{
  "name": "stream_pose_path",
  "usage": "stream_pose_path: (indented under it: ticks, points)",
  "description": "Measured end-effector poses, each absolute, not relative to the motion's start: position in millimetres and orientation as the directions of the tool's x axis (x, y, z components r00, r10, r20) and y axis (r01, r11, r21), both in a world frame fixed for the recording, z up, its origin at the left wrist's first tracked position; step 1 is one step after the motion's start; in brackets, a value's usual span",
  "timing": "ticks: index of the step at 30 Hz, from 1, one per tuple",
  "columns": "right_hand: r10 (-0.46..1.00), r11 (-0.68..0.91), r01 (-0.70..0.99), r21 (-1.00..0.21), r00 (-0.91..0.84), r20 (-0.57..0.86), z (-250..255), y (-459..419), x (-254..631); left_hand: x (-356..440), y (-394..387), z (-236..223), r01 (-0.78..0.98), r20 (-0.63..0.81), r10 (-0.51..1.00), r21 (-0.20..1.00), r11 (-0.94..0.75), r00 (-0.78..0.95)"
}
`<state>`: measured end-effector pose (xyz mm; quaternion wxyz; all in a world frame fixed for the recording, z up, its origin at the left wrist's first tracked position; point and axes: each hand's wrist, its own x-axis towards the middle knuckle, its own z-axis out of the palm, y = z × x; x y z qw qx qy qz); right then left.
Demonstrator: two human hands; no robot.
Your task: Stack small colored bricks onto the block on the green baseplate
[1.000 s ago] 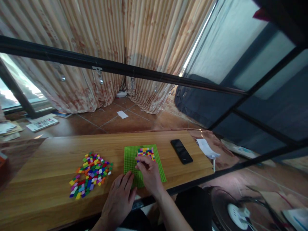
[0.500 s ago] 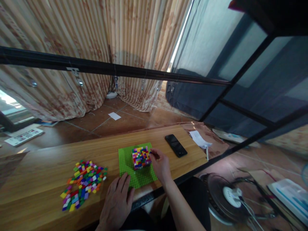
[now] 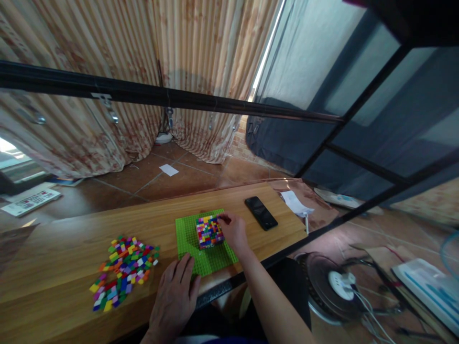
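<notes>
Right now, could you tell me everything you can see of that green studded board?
The green board is a thin, roughly square sheet with rows of small studs, apparently plastic. It lies flat on the wooden table, turned slightly askew. A multicoloured brick block stands on it, toward its far right. The left hand covers its near left corner, seemingly touching it. The right hand is over its right side; whether that touches the board is unclear.
</notes>
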<state>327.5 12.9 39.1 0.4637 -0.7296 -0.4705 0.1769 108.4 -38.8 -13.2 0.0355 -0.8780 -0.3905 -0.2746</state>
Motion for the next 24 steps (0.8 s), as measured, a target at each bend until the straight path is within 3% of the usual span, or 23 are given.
stream_pose_path:
  ticks: [10, 24]
  points:
    - [0.841, -0.184, 0.515, -0.837, 0.524, 0.137, 46.0, 17.3, 324.2, 108.8, -39.1, -12.8, 0.703, 0.516, 0.668, 0.165, -0.692, 0.536]
    - [0.842, -0.093, 0.416, -0.905, 0.518, 0.152, 37.9, 13.2, 327.1, 109.8, -40.3, -13.1, 0.714, 0.523, 0.662, 0.138, -0.687, 0.536]
